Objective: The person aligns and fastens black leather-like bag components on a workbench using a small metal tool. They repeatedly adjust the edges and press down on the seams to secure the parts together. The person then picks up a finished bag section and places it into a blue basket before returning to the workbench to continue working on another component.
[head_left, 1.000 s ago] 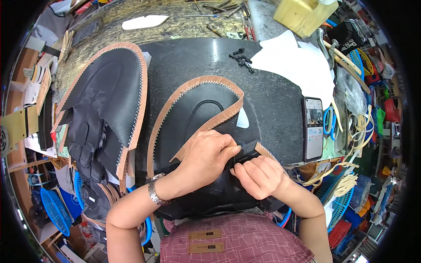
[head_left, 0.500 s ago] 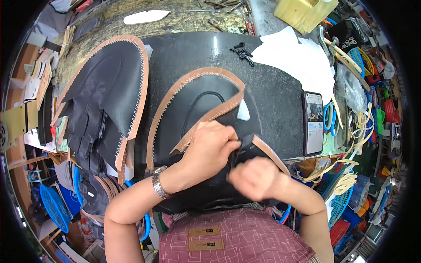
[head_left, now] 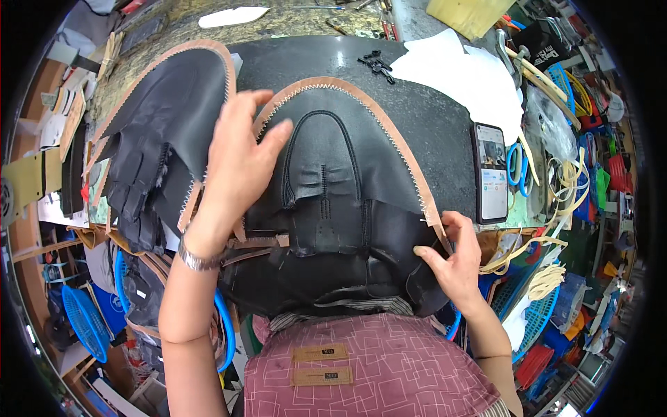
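Observation:
A black leather shoe upper (head_left: 323, 149) lies spread before me, a brown strip (head_left: 375, 104) zigzag-stitched around its curved rim. Dark piping arches over its middle, with a short gathered seam below. My left hand (head_left: 243, 149) is open above the upper's left edge, fingers raised and thumb apart, holding nothing. At the lower right edge my right hand (head_left: 458, 257) has the upper's border between thumb and fingers, near the end of the strip. To the left lies a second black upper (head_left: 187, 90) with a similar stitched brown border, partly behind my left hand and wrist.
A dark slab (head_left: 424, 132) supports the work. Beyond it are small black pieces (head_left: 376, 66) and white sheets (head_left: 451, 69). At right lie a phone (head_left: 491, 174), blue-handled scissors (head_left: 516, 167) and pale strips (head_left: 566, 201). A blue basket (head_left: 85, 323) stands low at left.
The folded front upper now lies spread, its brown rim arching upward. My left hand has let go and moved up and left; my right hand has moved right to the upper's edge.

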Tool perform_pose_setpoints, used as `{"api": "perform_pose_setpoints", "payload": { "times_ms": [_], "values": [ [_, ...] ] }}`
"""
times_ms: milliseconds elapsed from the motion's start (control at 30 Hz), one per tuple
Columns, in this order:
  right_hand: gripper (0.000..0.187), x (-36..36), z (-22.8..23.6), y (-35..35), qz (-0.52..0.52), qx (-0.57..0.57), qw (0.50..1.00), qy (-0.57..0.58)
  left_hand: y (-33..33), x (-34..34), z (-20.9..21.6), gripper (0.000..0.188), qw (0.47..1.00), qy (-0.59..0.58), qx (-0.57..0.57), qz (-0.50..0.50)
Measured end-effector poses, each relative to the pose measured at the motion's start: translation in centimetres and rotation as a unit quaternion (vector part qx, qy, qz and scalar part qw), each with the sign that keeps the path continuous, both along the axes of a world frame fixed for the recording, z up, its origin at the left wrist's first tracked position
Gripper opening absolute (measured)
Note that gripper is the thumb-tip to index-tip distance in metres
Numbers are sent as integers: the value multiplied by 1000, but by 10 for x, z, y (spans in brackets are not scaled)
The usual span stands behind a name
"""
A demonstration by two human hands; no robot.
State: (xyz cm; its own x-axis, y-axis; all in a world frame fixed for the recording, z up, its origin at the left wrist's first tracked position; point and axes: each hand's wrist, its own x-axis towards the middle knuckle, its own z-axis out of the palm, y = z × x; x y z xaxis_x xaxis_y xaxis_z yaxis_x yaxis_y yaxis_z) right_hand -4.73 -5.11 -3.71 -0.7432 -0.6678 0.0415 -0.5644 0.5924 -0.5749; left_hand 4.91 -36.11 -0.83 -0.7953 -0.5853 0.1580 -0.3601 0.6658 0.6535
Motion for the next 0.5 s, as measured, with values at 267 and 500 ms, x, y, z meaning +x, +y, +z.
{"api": "perform_pose_setpoints", "payload": {
  "times_ms": [267, 500],
  "values": [
    [43, -13, 44, -17, 45, -18, 996, -76, -11, 13, 39, 61, 958, 95, 266, -39],
    [40, -164, 152, -286, 306, -185, 926, 118, -177, 20, 129, 69, 950, 207, -148, 180]
  ]
}}
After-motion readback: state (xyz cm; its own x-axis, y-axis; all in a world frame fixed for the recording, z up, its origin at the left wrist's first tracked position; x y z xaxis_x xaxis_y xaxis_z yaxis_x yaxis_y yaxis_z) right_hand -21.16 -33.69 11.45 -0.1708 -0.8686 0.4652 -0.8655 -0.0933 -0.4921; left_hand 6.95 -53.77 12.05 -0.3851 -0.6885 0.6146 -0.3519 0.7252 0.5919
